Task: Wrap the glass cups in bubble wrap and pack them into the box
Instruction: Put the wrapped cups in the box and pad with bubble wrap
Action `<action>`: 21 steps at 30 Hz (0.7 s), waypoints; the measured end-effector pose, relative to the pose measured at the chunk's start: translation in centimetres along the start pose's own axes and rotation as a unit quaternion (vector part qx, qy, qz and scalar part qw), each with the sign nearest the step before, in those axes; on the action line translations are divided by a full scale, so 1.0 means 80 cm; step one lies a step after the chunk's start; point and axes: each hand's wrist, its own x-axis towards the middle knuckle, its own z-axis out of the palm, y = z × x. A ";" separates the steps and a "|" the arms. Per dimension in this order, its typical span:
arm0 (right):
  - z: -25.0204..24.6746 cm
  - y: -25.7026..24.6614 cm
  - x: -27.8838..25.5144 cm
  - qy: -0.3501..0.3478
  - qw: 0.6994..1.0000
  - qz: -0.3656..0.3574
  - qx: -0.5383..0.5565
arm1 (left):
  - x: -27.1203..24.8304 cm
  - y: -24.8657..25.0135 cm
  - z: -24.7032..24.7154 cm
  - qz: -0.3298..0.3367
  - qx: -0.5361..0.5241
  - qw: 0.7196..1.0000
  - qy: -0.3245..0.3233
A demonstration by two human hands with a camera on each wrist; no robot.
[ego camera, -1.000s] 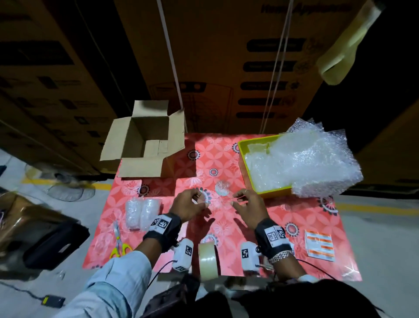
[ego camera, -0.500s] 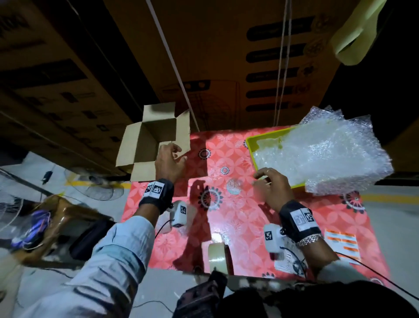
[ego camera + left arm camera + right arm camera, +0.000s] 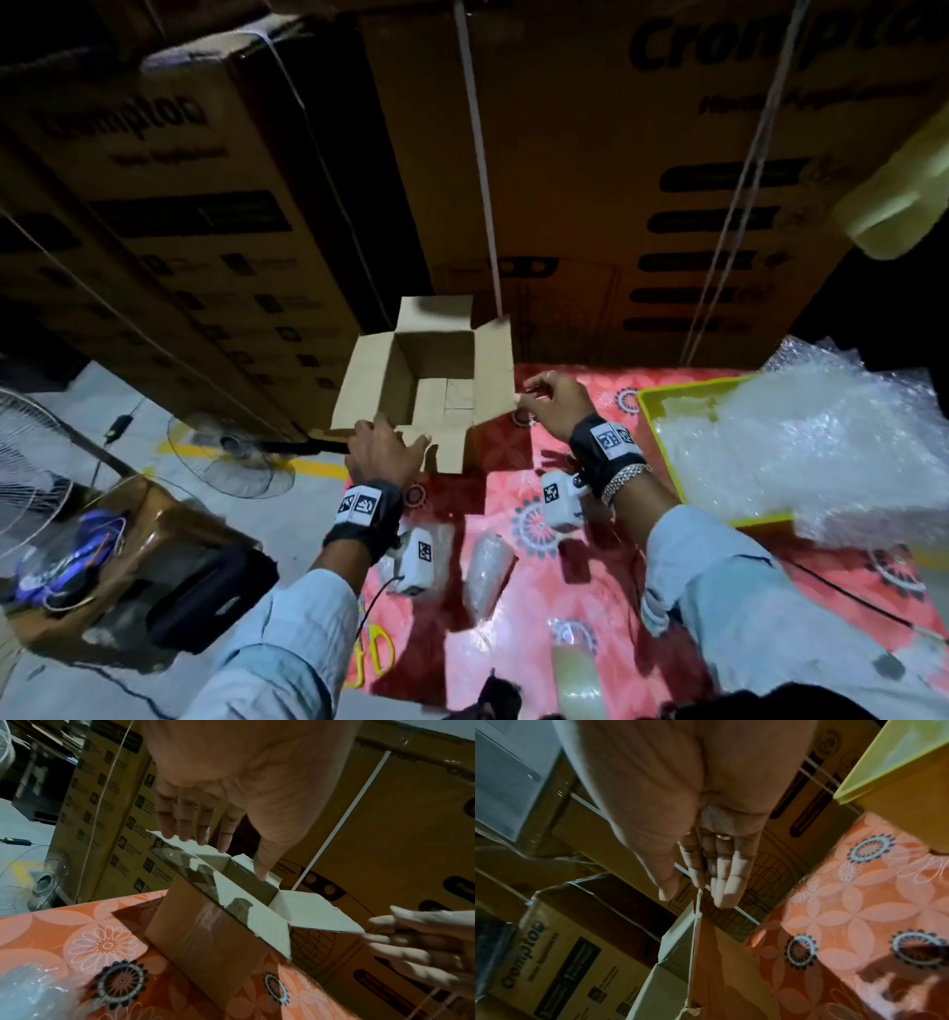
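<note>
The open cardboard box (image 3: pixel 441 360) stands at the table's far left corner, all flaps out and nothing visible inside. My left hand (image 3: pixel 390 434) reaches over its near side with straight fingers (image 3: pixel 203 829), the thumb touching the rim. My right hand (image 3: pixel 529 398) pinches the corner of the right flap (image 3: pixel 693 923) between thumb and fingers (image 3: pixel 721 896). A bubble-wrapped cup (image 3: pixel 488 570) lies on the red cloth between my forearms. A second wrapped cup (image 3: pixel 444 539) is partly hidden by the left wrist camera. Loose bubble wrap (image 3: pixel 796 437) fills the yellow tray (image 3: pixel 662 462).
A tape roll (image 3: pixel 575 683) and yellow scissors (image 3: pixel 377 652) lie near the front edge of the floral table (image 3: pixel 539 524). Tall stacked cartons (image 3: pixel 565 180) rise right behind the box. A floor fan (image 3: pixel 231 452) and a black bag (image 3: pixel 215 596) sit left of the table.
Both hands left the middle of the table and moved up to the box; the left arrived first, then the right came over from beside the tray to the right flap.
</note>
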 end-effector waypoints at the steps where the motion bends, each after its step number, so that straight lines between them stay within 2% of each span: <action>1: 0.012 -0.004 0.014 -0.004 1.000 0.025 0.012 | 0.003 -0.006 0.003 -0.014 0.001 1.000 -0.010; 3: 0.032 -0.007 0.037 -0.009 0.998 0.067 0.019 | 0.009 -0.016 0.012 -0.029 -0.018 0.999 -0.035; 8: 0.068 0.039 0.090 0.001 0.997 0.080 -0.011 | 0.031 -0.028 0.032 0.009 -0.100 0.993 -0.057; 13: 0.071 0.006 0.003 0.038 0.990 0.120 0.062 | 0.068 -0.042 0.042 0.051 -0.101 0.990 -0.080; 16: 0.078 -0.009 -0.074 0.055 0.977 0.144 0.146 | 0.090 -0.038 0.046 0.127 -0.080 0.981 -0.119; 18: 0.088 -0.010 -0.122 0.062 0.962 0.161 0.213 | 0.100 -0.031 0.051 0.191 -0.077 0.967 -0.151; 21: 0.105 0.011 -0.163 0.069 0.916 0.212 0.333 | 0.099 -0.014 0.057 0.252 -0.086 0.943 -0.200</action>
